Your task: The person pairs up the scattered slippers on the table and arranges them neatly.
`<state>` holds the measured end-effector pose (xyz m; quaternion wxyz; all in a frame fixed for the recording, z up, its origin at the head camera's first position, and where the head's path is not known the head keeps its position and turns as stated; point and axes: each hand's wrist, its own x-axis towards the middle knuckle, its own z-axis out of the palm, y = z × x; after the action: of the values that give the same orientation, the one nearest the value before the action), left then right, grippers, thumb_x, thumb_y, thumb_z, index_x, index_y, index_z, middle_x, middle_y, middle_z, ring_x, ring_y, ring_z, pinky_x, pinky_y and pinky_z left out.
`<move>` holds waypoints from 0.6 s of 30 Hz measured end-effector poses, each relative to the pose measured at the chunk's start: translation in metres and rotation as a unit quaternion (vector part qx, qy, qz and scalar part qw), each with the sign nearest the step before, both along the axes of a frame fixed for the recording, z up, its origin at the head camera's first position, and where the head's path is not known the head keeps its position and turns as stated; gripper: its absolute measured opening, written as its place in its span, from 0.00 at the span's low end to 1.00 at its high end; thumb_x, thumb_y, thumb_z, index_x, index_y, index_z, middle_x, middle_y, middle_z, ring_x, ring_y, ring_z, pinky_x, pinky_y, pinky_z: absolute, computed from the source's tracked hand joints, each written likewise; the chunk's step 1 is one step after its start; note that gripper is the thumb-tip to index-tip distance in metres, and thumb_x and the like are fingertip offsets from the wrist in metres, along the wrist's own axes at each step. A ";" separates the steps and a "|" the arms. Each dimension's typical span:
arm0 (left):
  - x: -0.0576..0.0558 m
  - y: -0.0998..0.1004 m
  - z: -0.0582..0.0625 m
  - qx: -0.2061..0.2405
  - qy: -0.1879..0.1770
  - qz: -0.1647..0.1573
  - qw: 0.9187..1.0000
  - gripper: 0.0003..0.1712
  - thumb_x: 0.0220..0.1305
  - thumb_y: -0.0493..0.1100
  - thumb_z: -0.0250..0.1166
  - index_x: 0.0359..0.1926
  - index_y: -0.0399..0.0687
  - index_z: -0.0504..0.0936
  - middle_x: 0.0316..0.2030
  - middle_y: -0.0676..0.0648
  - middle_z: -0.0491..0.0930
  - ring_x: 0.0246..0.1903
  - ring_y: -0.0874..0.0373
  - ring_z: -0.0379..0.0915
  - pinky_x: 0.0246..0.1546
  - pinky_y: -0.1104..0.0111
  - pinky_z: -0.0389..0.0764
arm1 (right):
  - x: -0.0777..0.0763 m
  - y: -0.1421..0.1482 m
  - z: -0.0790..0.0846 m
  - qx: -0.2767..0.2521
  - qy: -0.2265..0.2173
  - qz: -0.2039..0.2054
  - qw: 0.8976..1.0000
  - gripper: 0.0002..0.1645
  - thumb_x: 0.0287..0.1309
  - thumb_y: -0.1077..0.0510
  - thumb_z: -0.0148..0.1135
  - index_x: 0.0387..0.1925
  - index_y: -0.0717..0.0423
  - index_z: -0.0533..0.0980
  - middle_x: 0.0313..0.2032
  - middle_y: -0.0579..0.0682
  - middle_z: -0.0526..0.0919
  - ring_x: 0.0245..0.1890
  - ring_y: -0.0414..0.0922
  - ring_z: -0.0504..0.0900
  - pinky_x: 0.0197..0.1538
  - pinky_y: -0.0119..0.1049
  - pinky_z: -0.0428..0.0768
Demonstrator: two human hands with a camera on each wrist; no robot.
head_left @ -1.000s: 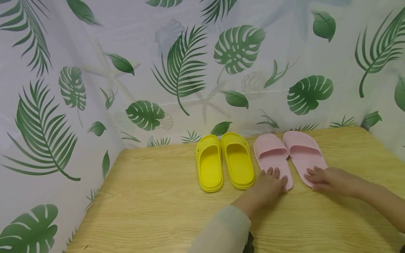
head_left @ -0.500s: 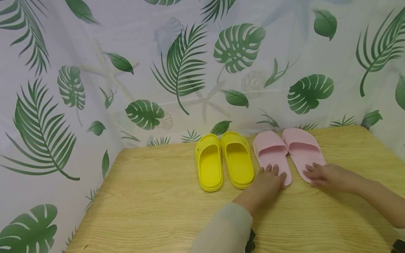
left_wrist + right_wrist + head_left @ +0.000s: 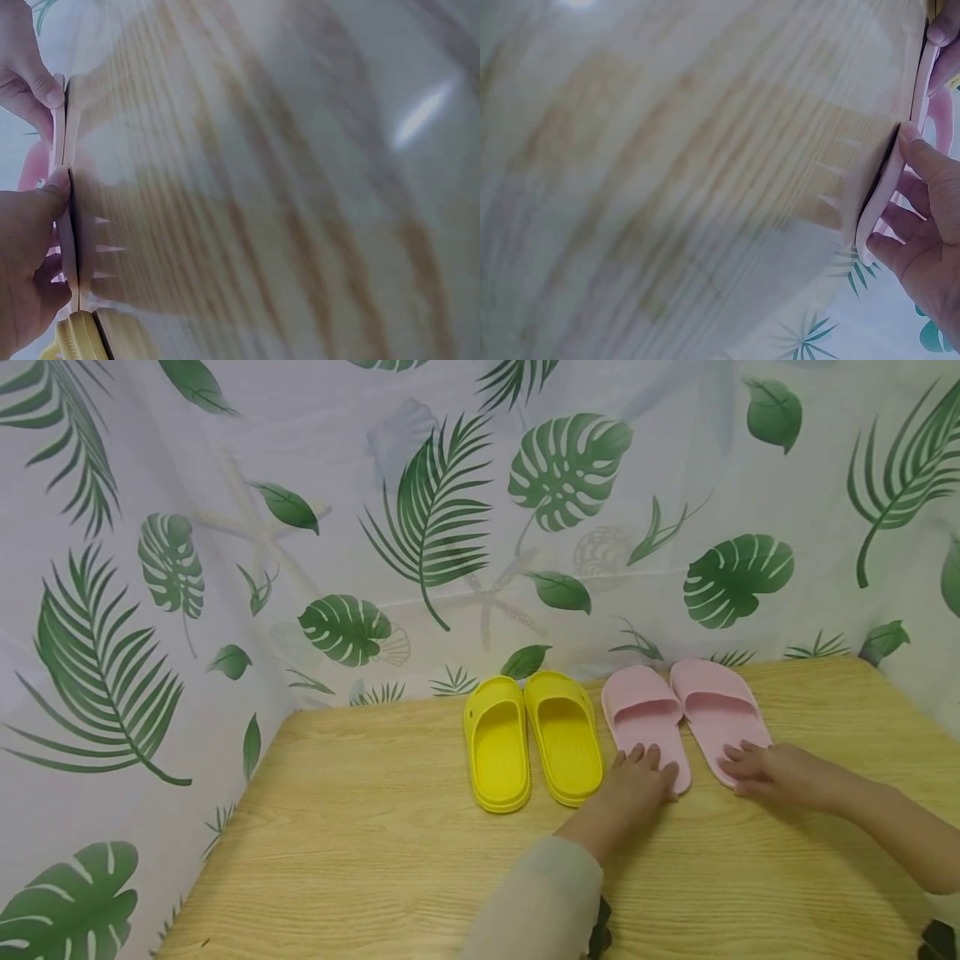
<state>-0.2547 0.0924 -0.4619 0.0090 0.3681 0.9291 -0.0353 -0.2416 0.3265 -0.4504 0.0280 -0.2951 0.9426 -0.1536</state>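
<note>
Two pink slippers (image 3: 722, 720) lie side by side at the back right of the wooden table, toes toward the wall and heels toward me. My left hand (image 3: 636, 787) rests on the heel of the left one, fingers spread forward over the insole. On the heel of the right slipper lies my right hand (image 3: 787, 777), its fingers pointing inward. In the left wrist view, the left thumb (image 3: 58, 181) touches the heel's rim. The right thumb (image 3: 910, 135) likewise meets the other heel's edge in the right wrist view. Both slippers stay flat on the wood.
A pair of yellow slippers (image 3: 498, 756) stands just left of the pink pair, near my left wrist. Behind the wooden table (image 3: 360, 827) hangs a white cloth (image 3: 450, 652) printed with green leaves, which also covers both sides.
Both pink slippers have slid away from me toward the back wall, with my hands moving along on their heels. The yellow slippers have kept their place.
</note>
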 end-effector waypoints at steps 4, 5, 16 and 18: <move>-0.003 0.001 -0.002 -0.002 -0.011 0.004 1.000 0.23 0.71 0.57 0.45 0.64 0.64 0.68 0.68 0.51 0.61 0.68 0.55 0.55 0.67 0.61 0.59 | -0.001 0.001 -0.001 -0.001 0.002 0.000 1.000 0.21 0.54 0.59 0.66 0.47 0.70 0.79 0.52 0.72 0.75 0.53 0.72 0.71 0.53 0.63 0.69; -0.003 0.002 -0.002 -0.003 -0.013 0.005 1.000 0.23 0.71 0.57 0.44 0.64 0.64 0.67 0.68 0.51 0.61 0.69 0.56 0.54 0.67 0.61 0.58 | -0.001 0.000 -0.002 -0.002 0.003 0.001 1.000 0.21 0.54 0.59 0.66 0.47 0.70 0.78 0.52 0.72 0.75 0.53 0.72 0.71 0.53 0.63 0.69; -0.004 0.004 -0.006 -0.010 -0.004 0.017 1.000 0.24 0.72 0.56 0.44 0.66 0.65 0.66 0.69 0.51 0.60 0.69 0.56 0.55 0.67 0.62 0.58 | 0.001 -0.001 -0.005 -0.007 0.015 -0.007 1.000 0.22 0.53 0.60 0.67 0.47 0.71 0.78 0.51 0.73 0.75 0.52 0.73 0.71 0.51 0.64 0.69; -0.003 0.004 -0.005 -0.011 -0.001 0.020 1.000 0.24 0.72 0.56 0.44 0.66 0.65 0.65 0.69 0.51 0.60 0.69 0.56 0.54 0.67 0.62 0.58 | 0.001 -0.001 -0.007 -0.013 0.023 -0.007 1.000 0.21 0.52 0.61 0.67 0.46 0.71 0.78 0.50 0.73 0.75 0.52 0.73 0.71 0.51 0.65 0.69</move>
<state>-0.2576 0.0959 -0.4672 0.0147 0.3493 0.9358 -0.0452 -0.2408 0.3256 -0.4572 0.0015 -0.2918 0.9432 -0.1589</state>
